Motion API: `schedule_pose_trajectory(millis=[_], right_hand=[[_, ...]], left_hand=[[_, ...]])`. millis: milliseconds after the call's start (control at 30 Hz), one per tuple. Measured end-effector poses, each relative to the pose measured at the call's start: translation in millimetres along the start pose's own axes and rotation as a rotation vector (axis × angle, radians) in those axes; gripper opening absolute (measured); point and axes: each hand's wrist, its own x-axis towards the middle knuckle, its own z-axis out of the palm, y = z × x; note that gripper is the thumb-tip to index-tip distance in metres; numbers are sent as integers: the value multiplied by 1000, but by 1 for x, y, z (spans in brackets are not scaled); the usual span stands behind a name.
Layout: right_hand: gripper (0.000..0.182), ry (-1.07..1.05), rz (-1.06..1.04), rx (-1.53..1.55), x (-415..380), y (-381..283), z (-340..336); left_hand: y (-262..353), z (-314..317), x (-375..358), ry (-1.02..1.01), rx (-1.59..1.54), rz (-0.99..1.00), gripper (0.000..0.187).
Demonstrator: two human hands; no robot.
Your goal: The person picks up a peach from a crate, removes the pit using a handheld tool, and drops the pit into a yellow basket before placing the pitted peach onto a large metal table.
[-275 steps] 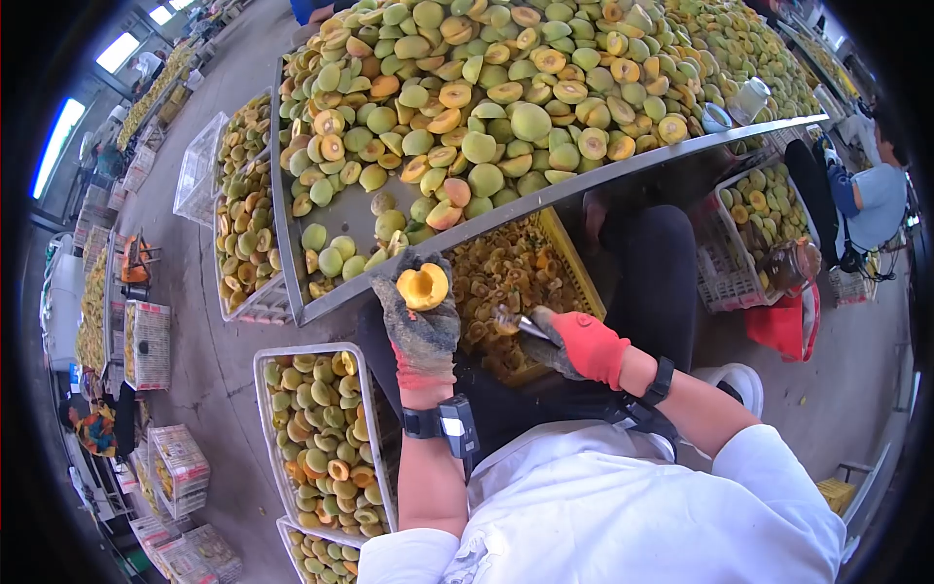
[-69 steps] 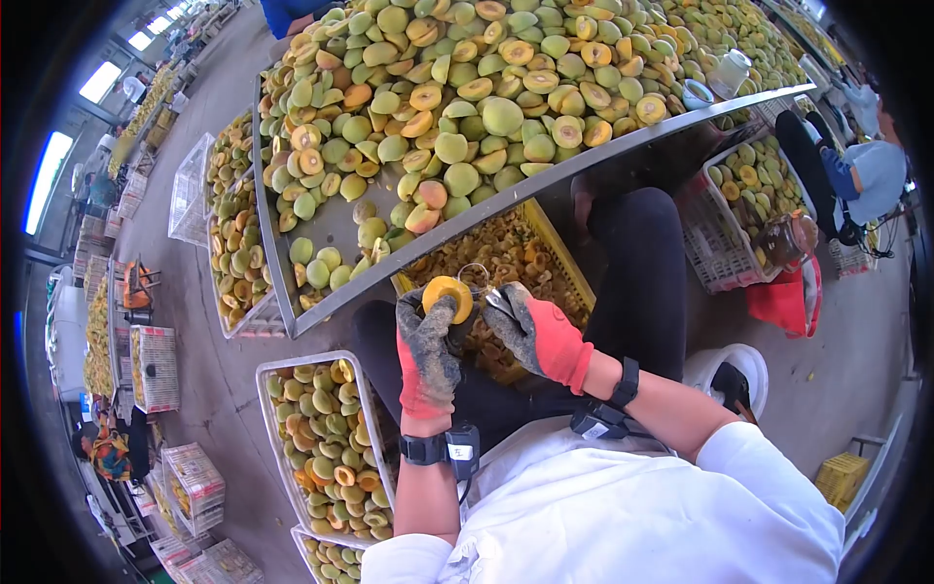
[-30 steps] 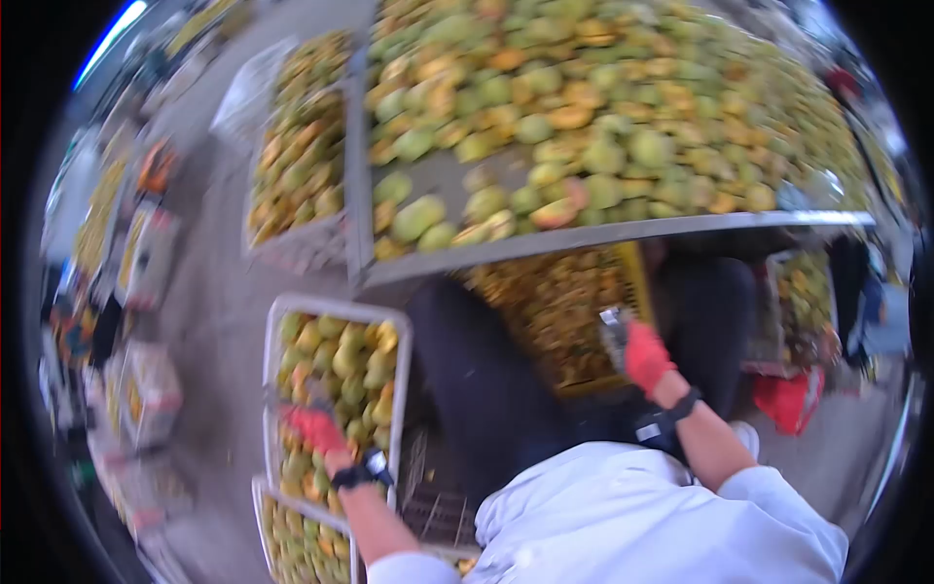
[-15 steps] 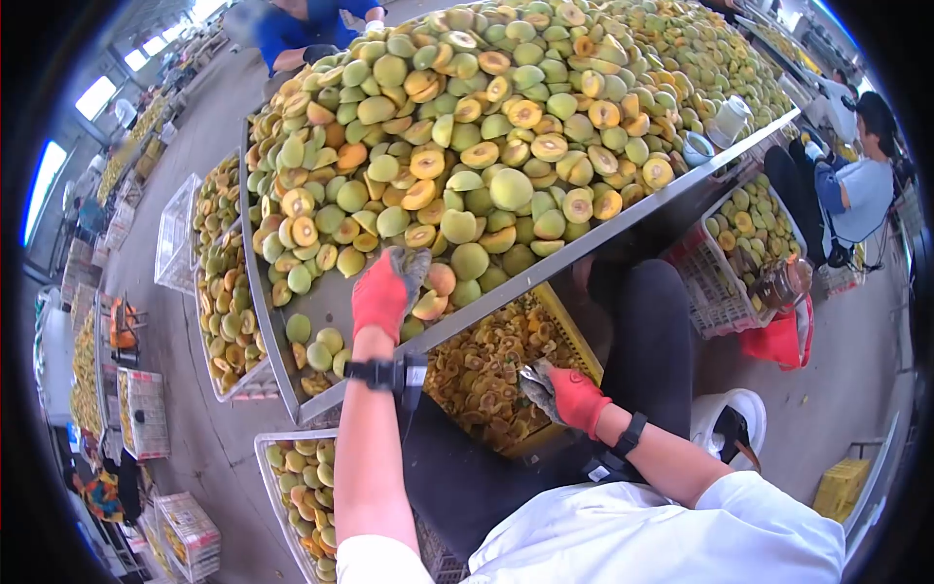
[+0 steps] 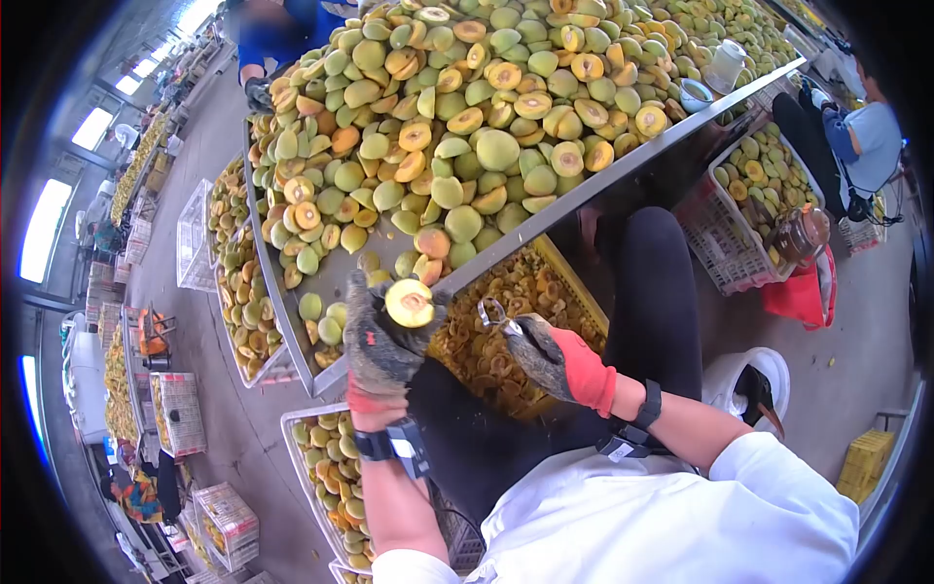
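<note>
My left hand (image 5: 389,336), in a grey and red glove, holds a peach half (image 5: 409,303) with its pale yellow cut face turned up. The hand is just off the near edge of the metal table (image 5: 545,216). My right hand (image 5: 555,362), gloved alike, grips a pitting tool with a shiny metal loop (image 5: 491,312) that points toward the peach half without touching it. Below both hands, a yellow crate (image 5: 574,282) holds brownish-orange fruit pieces. Halved and whole green-yellow peaches (image 5: 498,150) lie heaped on the table.
Crates of peaches stand at left (image 5: 326,477) and right (image 5: 730,238). A white bucket (image 5: 769,375) and a red bag (image 5: 806,292) are on my right. A jar (image 5: 803,234) rests on the right crate. Co-workers sit across the table and at right (image 5: 866,146).
My left hand has come back from the fruit heap toward me and turned up, now showing a peach half. My right hand has shifted slightly up and left, its metal loop now plainly visible.
</note>
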Motion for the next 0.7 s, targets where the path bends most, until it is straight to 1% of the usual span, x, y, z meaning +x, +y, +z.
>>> schedule_pose_trajectory(millis=[33, 67, 100, 133, 167, 200, 233, 267, 300, 333, 367, 400, 433, 467, 500, 533, 567, 600, 633, 667, 700], right_hand=[[22, -24, -89, -189, -4, -8, 5], [27, -50, -149, -357, -5, -10, 10], [27, -53, -148, -360, -10, -10, 16], [28, -23, -193, -261, -15, -10, 22], [28, 8, -237, -162, -18, -14, 31], [29, 69, -135, -75, -20, -23, 38], [29, 73, -139, -81, -19, -26, 41], [29, 76, -212, -58, -18, -28, 41], [28, 79, -283, -36, -17, -32, 42], [27, 122, -385, -337, -15, -42, 42], [27, 126, -384, -342, -12, -47, 40], [28, 106, -369, -447, -11, -49, 41], [29, 84, -353, -550, -11, -51, 41], [33, 109, -409, -555, -11, -47, 41], [33, 109, -410, -558, -10, -43, 41], [34, 118, -492, -541, -9, -37, 40], [36, 127, -573, -522, -8, -33, 40], [36, 123, -572, -523, -7, -30, 38], [36, 57, -524, -457, -6, -29, 37], [37, -8, -475, -390, -6, -29, 36], [37, -8, -475, -390, -7, -30, 35]], left_hand=[[-8, -4, -8, -5, -13, 5, 39], [-20, -2, -11, 109, -84, 50, 36], [-32, -19, -8, 129, 14, 143, 32], [-45, -17, -17, 106, 483, 436, 27], [-58, -12, -26, 76, 955, 724, 27], [-62, -7, -31, 72, 950, 728, 27], [-61, 3, -37, 77, 459, 499, 35], [-63, 9, -41, 76, -25, 255, 46], [-67, 8, -43, 69, -29, 251, 46], [-73, 5, -45, 54, 516, 481, 50], [-77, 7, -44, 37, 1067, 697, 54], [-85, 9, -42, 48, 726, 631, 51], [-87, 9, -43, 44, 723, 630, 51], [-87, 9, -43, 70, 725, 625, 50], [-87, 9, -43, 98, 726, 620, 49], [-86, 15, -51, 91, 844, 624, 49], [-86, 19, -55, 96, 840, 625, 49], [-87, 23, -59, 65, 706, 574, 44], [-88, 24, -60, 33, 574, 522, 40], [-94, 19, -59, 98, 798, 692, 38], [-96, 18, -58, 99, 798, 692, 38]])
